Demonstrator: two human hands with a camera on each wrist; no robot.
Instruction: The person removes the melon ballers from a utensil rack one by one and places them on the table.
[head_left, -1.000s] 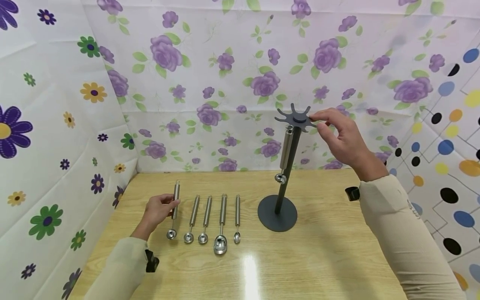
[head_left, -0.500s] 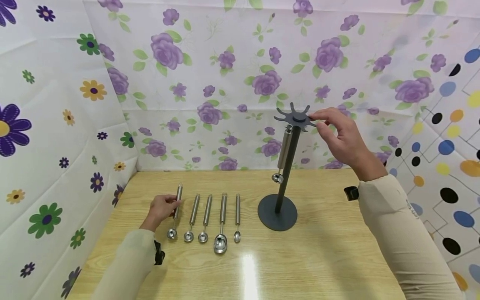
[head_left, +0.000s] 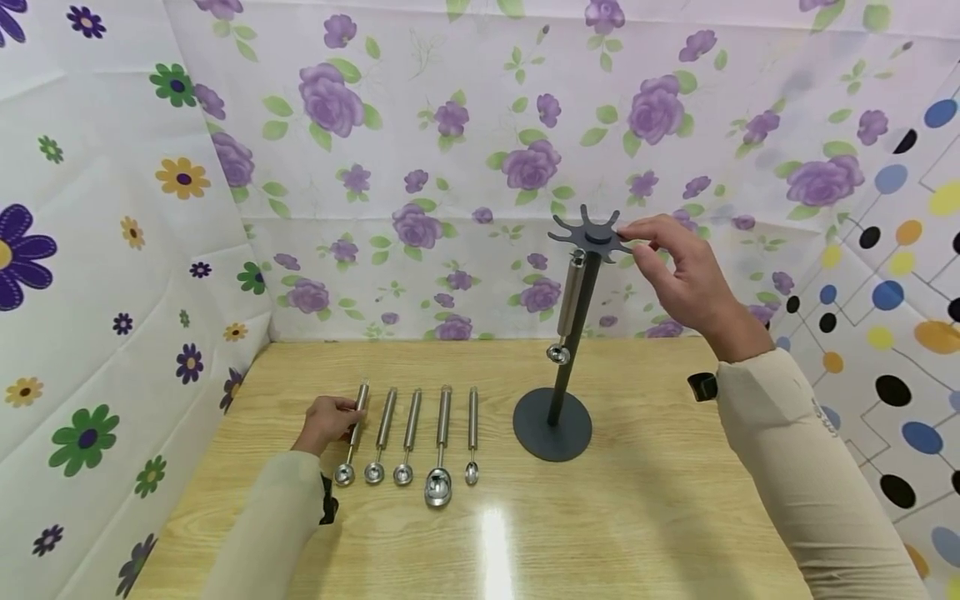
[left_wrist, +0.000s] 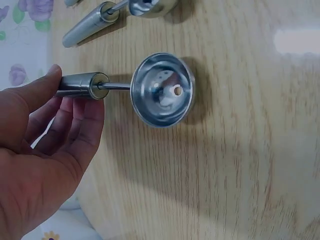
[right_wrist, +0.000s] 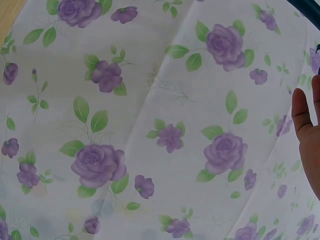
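My left hand [head_left: 330, 421] pinches the handle of a metal melon baller [left_wrist: 162, 90] between thumb and fingers. It is at the left end of a row of utensils, its round bowl with a small hole close over the wooden table in the left wrist view. With thumb and index finger, my right hand [head_left: 686, 271] holds an arm at the top of a dark grey utensil stand [head_left: 584, 308]. From another arm of the stand hangs a second melon baller [head_left: 570, 300]. The right wrist view catches only part of the right hand's fingers [right_wrist: 301, 112].
Right of the held one lie two more melon ballers [head_left: 374, 472], [head_left: 403, 473], a larger ice cream scoop [head_left: 438, 486] and a small oval-headed scoop [head_left: 472, 472]. The stand's round base [head_left: 536, 437] rests on the table [head_left: 645, 500]. Flowered cloth [head_left: 420, 275] hangs behind.
My left hand has moved a little right and nearer, bringing the melon baller's handle closer to the row. The hanging melon baller has swung slightly. My right hand has stayed on the stand.
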